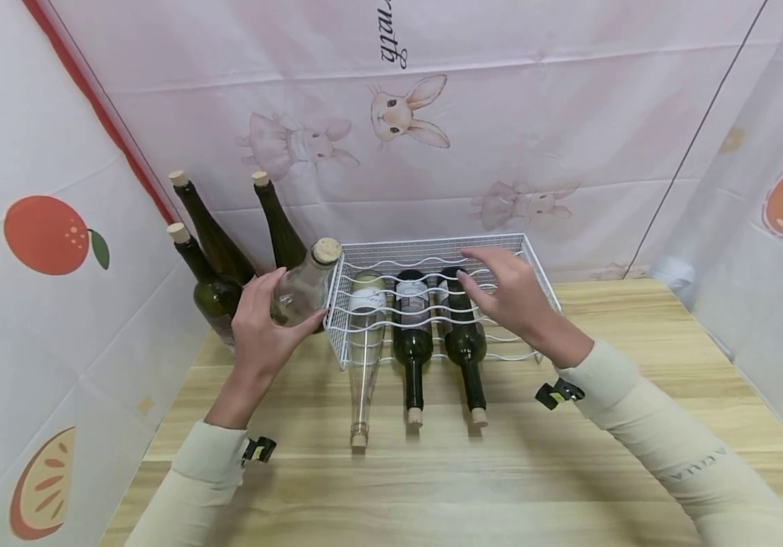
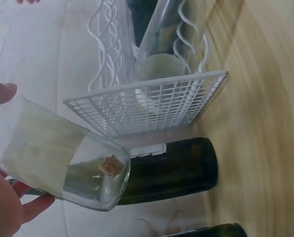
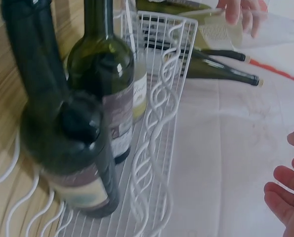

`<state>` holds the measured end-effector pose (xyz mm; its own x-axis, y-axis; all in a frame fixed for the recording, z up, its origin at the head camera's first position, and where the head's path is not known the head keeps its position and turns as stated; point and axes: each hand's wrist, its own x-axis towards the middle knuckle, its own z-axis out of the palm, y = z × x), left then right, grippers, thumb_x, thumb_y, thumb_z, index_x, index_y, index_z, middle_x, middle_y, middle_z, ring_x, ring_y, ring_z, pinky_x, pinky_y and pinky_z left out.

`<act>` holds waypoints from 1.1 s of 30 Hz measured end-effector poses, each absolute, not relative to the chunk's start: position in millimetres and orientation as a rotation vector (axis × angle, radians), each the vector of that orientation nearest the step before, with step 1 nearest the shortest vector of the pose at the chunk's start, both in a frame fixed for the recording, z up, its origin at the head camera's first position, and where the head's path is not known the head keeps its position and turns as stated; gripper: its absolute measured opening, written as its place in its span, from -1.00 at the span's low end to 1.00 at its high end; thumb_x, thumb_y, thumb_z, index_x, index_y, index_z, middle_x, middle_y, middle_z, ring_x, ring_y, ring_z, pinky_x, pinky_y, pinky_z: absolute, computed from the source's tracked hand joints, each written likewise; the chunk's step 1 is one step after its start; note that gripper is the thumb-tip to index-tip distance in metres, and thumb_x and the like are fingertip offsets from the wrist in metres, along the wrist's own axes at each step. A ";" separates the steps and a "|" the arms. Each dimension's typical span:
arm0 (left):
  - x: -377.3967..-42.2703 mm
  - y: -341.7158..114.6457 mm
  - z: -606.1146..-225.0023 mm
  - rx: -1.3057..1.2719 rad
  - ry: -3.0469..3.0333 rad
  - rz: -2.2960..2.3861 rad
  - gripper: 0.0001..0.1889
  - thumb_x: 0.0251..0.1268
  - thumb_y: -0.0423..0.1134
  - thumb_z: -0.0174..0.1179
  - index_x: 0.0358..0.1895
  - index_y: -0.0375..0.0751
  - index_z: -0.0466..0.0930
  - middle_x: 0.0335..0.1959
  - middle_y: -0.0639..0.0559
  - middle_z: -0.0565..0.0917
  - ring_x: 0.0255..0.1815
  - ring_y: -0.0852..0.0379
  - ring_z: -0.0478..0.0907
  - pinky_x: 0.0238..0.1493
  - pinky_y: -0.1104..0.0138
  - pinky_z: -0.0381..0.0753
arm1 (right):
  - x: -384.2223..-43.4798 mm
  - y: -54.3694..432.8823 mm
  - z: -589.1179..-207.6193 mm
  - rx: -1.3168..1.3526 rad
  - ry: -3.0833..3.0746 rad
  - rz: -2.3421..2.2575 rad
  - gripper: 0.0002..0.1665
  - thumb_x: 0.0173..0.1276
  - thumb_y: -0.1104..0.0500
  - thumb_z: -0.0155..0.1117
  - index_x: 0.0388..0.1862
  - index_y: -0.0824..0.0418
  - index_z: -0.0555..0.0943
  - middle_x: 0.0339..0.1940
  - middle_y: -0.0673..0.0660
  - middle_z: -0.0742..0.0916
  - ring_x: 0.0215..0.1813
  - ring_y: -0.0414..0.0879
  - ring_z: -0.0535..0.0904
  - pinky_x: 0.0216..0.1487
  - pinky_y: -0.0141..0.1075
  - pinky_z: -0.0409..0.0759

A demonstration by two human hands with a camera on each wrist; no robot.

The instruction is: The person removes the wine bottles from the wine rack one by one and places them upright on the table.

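My left hand (image 1: pixel 258 327) grips a clear glass bottle (image 1: pixel 298 292) with a cork in its mouth, thumb on one side and fingers on the other. It is raised and tilted beside the left end of a white wire wine rack (image 1: pixel 426 245). In the left wrist view its pale label (image 2: pixel 43 143) and glass base show. Over the rack's right part hovers my right hand (image 1: pixel 516 300), fingers spread, holding nothing. In the rack lie a corked clear bottle (image 1: pixel 364 365) and two dark green bottles (image 1: pixel 413 346) (image 1: pixel 465 343), necks toward me.
Several corked dark green bottles (image 1: pixel 215 295) stand upright left of the rack, close to my left hand. Behind the rack hangs a pink printed curtain (image 1: pixel 535 114). The wood-grain table (image 1: pixel 446 486) extends in front, with pale printed walls at both sides.
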<state>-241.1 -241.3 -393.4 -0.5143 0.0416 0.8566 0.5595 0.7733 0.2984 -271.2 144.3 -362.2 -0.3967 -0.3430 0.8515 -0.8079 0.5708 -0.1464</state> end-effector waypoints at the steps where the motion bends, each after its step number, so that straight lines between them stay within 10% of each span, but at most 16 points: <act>1: -241.1 -242.2 -394.6 -0.440 -2.031 -0.706 -0.09 -0.22 -0.09 0.69 0.33 -0.30 0.54 0.26 -0.25 0.66 0.28 -0.25 0.57 0.34 -0.15 0.57 | -272.4 148.1 -363.3 0.899 -1.994 0.714 -0.54 0.30 0.26 0.46 0.15 0.42 0.66 0.06 0.36 0.80 0.12 0.25 0.74 0.24 0.06 0.71; 33: -241.8 -270.2 -442.7 0.033 -2.235 -1.075 -0.10 -0.11 -0.05 0.70 0.35 -0.32 0.52 0.24 -0.29 0.66 0.20 -0.21 0.62 0.23 -0.08 0.61 | -294.3 234.2 -404.9 0.285 -2.398 0.890 -0.56 0.49 0.30 0.20 0.26 0.49 0.60 0.20 0.52 0.69 0.23 0.47 0.64 0.25 0.33 0.60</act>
<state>-241.8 -270.2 -442.7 -0.7886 -0.2879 0.5434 0.2447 0.6638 0.7068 -294.3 234.2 -404.9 -0.8206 -0.0040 0.5715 -0.3759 0.7570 -0.5344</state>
